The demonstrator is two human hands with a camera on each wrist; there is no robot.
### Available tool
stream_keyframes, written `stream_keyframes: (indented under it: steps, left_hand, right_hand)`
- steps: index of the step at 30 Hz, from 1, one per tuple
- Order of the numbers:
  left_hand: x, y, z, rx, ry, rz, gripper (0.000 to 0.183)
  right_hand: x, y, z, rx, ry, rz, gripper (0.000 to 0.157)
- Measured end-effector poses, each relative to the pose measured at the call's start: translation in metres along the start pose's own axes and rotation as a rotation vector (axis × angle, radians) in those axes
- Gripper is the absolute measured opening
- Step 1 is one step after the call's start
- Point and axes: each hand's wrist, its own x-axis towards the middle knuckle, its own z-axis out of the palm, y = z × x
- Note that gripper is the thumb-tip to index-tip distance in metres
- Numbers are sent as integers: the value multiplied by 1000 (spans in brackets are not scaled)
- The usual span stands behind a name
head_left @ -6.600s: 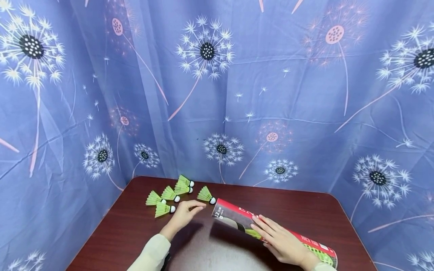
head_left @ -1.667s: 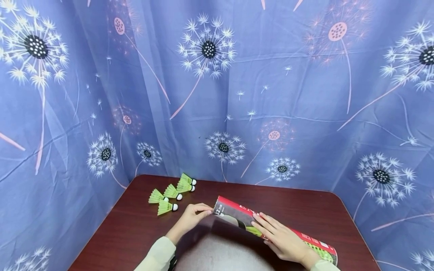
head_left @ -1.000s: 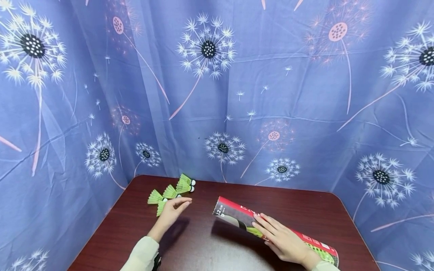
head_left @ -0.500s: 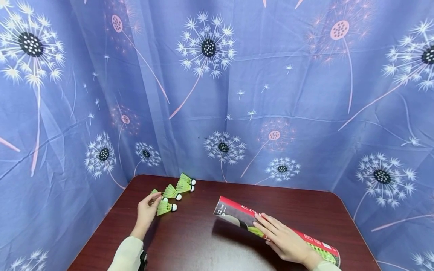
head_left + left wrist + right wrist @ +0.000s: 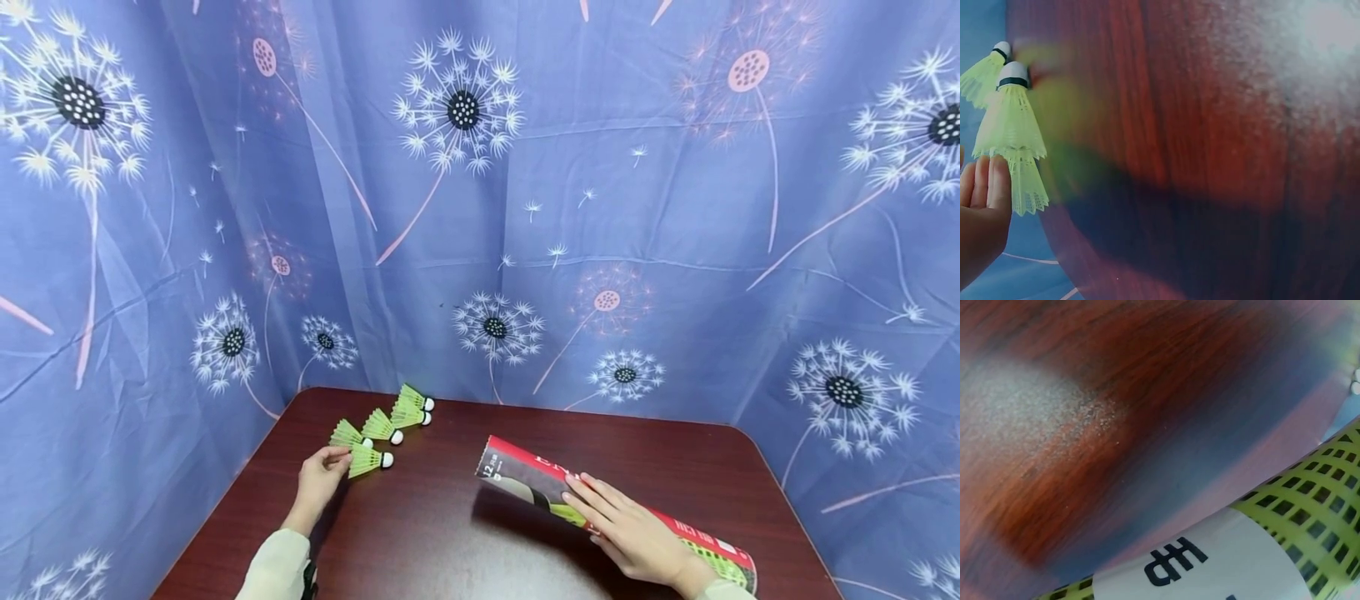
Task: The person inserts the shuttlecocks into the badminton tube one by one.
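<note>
My left hand (image 5: 321, 482) is at the left of the table, its thumb and fingertips pinching the skirt edge of the nearest yellow-green shuttlecock (image 5: 367, 460). That shuttlecock lies with its white cork pointing right. In the left wrist view the fingers (image 5: 999, 178) overlap the bottom of a shuttlecock skirt (image 5: 1013, 122); the thumb is hidden there. My right hand (image 5: 626, 533) lies over a red and grey shuttlecock tube (image 5: 517, 471), fingers across its top and thumb on the near side. The tube slants, its left end raised over a shadow. The right wrist view shows its green mesh print (image 5: 1310, 506).
Several other shuttlecocks lie close together at the back left, one of them (image 5: 381, 425) just behind the pinched one. A dark red wooden table (image 5: 420, 508) carries everything. A blue dandelion-print curtain (image 5: 562, 208) stands along the table's back and sides.
A lone shuttlecock near the tube's left end is gone from the table. My left hand went to that end, then back left to the nearest shuttlecock. The right hand stays on the tube.
</note>
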Motion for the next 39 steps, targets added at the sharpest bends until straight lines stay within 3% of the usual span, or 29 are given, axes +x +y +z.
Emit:
stream_keyframes:
  steps: [4, 11, 21, 28, 34, 39]
  left_hand:
    - [-1, -2, 3, 74, -27, -33, 15]
    - [-3, -6, 6, 145, -17, -56, 13]
    - [-3, -5, 6, 142, 9, -3, 11]
    - [-8, 0, 8, 42, -38, -15, 10]
    - [-9, 5, 15, -73, -83, 110, 7]
    - [-12, 22, 20, -148, -133, 147, 6]
  right_hand:
    - [0, 0, -1, 7, -3, 2, 50]
    - [0, 0, -1, 15, -11, -6, 49]
    - [0, -1, -2, -4, -4, -6, 49]
    - [0, -2, -2, -14, -5, -5, 51]
    - [1, -1, -2, -2, -17, -3, 50]
    - [1, -2, 0, -8, -13, -2, 51]
